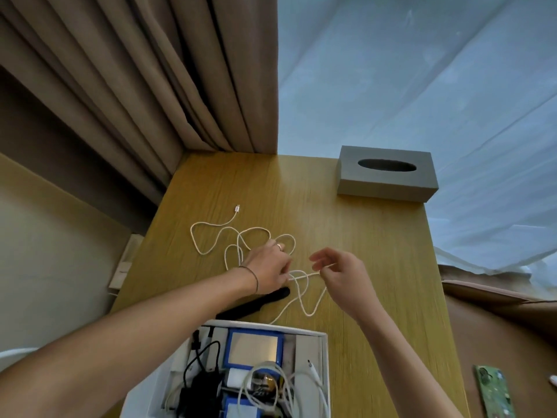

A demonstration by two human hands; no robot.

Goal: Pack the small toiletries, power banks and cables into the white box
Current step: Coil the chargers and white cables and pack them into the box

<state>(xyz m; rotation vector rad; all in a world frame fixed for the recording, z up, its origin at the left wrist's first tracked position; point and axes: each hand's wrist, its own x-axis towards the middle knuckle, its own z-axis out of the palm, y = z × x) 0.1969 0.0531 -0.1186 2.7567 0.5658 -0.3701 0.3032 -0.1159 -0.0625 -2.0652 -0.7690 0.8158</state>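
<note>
Both hands pinching white cable, lying looped on wooden table; curtain hanging behind.

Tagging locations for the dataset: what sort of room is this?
Probably a hotel room or bedroom: a wooden desk set against heavy brown curtains and a sheer drape, with a grey tissue box on it.

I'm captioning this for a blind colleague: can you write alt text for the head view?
Two bare hands, left hand and right hand, pinch a long white braided cable sprawled in loops on a wooden table. An open white box of chargers sits nearer; a grey tissue box stands behind.
</note>
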